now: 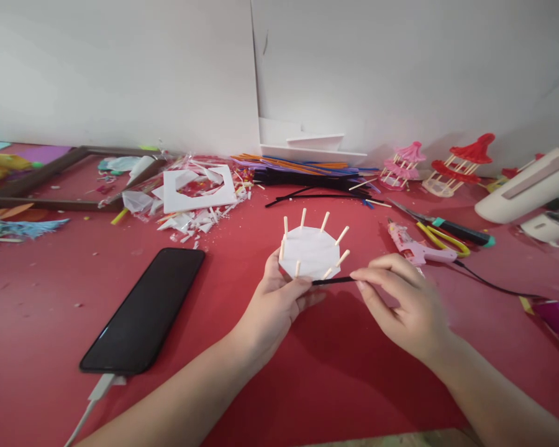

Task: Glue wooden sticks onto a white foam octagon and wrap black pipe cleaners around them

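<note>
A white octagonal board (310, 251), with several short pale wooden sticks (325, 222) standing up around its rim, is held just above the red table. My left hand (272, 304) grips it from the near left, thumb at the front edge and fingers underneath. Along that front edge runs a black pipe cleaner (334, 280), its left end under or beside my left thumb. The right end is pinched between the thumb and index finger of my right hand (403, 304). The undersides of the board and of the left fingers are hidden.
A pink glue gun (414, 245) with its cord, yellow-handled scissors (440, 239) and pliers (466, 231) lie at right. A phone (144, 310) rests at left. Behind are scraps (190, 223), pipe cleaners (302, 177), a cut-out white frame (170, 192) and small pagoda models (461, 164).
</note>
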`<state>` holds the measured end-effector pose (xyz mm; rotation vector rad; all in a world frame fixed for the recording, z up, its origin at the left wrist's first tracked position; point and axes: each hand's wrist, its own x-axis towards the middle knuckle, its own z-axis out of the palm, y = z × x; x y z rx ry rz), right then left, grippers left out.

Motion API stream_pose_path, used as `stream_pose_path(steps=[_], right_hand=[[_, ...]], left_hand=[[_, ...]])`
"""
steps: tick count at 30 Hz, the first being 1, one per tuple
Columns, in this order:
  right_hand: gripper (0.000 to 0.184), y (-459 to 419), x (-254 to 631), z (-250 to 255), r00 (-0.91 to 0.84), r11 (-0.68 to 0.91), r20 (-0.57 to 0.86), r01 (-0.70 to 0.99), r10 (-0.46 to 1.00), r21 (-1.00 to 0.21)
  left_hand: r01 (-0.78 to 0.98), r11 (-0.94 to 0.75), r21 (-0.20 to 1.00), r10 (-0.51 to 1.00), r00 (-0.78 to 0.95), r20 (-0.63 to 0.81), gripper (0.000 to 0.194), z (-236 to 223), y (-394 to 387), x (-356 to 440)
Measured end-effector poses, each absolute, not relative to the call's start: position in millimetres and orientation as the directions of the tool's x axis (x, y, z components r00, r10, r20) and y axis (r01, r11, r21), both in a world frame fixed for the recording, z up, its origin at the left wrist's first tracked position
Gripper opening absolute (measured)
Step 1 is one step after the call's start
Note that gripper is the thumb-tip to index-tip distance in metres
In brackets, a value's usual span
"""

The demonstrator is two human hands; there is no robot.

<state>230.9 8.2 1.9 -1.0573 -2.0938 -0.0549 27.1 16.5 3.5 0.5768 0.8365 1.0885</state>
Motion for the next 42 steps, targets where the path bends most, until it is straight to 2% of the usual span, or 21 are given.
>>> stream_pose_path(steps=[6,18,27,42], right_hand=[[0.022,7.3,230.7,3.0,-0.367,0.67,0.66,0.687,0.655,-0.283],[0.017,-4.0,218.3,0.9,-0.366,0.679,0.694,0.694,0.62,-0.241],[0.014,-3.4,215.2,0.1,-0.379,0.669,0.688,0.712,0.62,-0.211],[0.014,-1.9,214.7,1.0,-0.407,0.671,0.661,0.714,0.63,-0.2]], left_hand=[[-0.556,0.38,0.739,0.925,0.231,-0.302,0.039,8.2,16.2,28.6],[-0.578,0.417,0.702,0.909,0.287,-0.303,0.043,7.1,11.9,30.5],[-0.56,0.404,0.724,0.91,0.33,-0.252,0.049,7.1,8.9,29.2],[-0.405,0.403,0.821,0.911,0.26,-0.319,0.062,8.2,7.3,28.6]])
